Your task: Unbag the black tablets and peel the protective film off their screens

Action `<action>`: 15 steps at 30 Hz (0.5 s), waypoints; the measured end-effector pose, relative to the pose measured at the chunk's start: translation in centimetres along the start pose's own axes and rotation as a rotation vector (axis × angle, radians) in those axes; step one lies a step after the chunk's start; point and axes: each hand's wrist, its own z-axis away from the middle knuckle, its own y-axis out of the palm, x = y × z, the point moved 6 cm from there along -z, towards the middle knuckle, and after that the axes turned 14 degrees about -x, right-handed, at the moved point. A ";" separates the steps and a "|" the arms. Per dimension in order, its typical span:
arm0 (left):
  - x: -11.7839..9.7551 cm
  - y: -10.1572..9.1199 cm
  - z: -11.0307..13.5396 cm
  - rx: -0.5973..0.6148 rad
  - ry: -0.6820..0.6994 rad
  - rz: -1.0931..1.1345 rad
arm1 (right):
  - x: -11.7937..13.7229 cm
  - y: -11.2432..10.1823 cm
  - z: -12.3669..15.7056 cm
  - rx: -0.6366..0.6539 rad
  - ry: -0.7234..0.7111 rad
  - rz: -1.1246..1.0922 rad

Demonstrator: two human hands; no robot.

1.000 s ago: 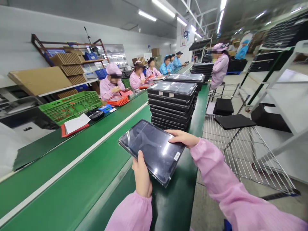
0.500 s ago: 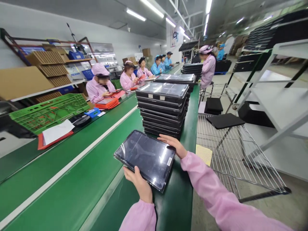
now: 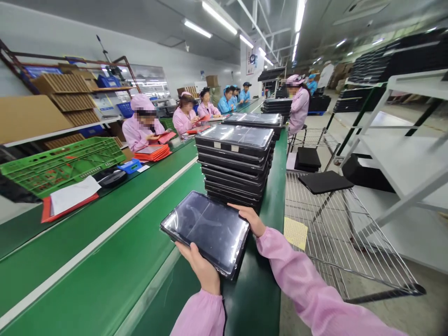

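Tablet (image 3: 206,231), glossy black, rectangular, glass face up with ceiling glare across it: held at a slight tilt over the near right strip of the dark green bench top (image 3: 255,289), far corner just short of a tray stack. Clear of the surface or resting on it: cannot tell.

Left hand (image 3: 201,268): cupped under the near long edge, fingers out of sight beneath, thumb up against the rim; closed on the tablet. Right hand (image 3: 250,218): laid over the far right corner, fingers partly spread and flat along the edge, holding it lightly (pink sleeves on both arms).

Edges and clearance: stack of black plastic trays (image 3: 234,172) directly beyond the tablet, near, not touching as far as visible. Open run of green conveyor belt (image 3: 105,242) to the left, bounded by a white stripe. To the right, bench edge dropping to a chrome wire rack (image 3: 336,233), with a small yellow perforated sheet (image 3: 296,232) and a flat black pad (image 3: 325,181) on it.

Surface and room: green plastic crate (image 3: 59,163) and red folder with white paper (image 3: 70,198) across the belt on the left. Seated workers in pink and blue coats (image 3: 143,128) along the far side. White metal shelving (image 3: 406,158) on the right. Strip lights overhead.
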 end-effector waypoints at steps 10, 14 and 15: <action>-0.7 0.4 0.5 -0.038 -0.038 -0.012 | -0.3 0.3 -0.8 0.026 -0.013 0.036; -1.0 0.4 0.9 -0.019 -0.045 0.054 | 0.1 -0.1 0.0 -0.028 -0.065 0.068; -1.0 0.4 1.0 -0.025 -0.050 0.067 | 0.2 -0.2 0.2 -0.037 -0.078 0.076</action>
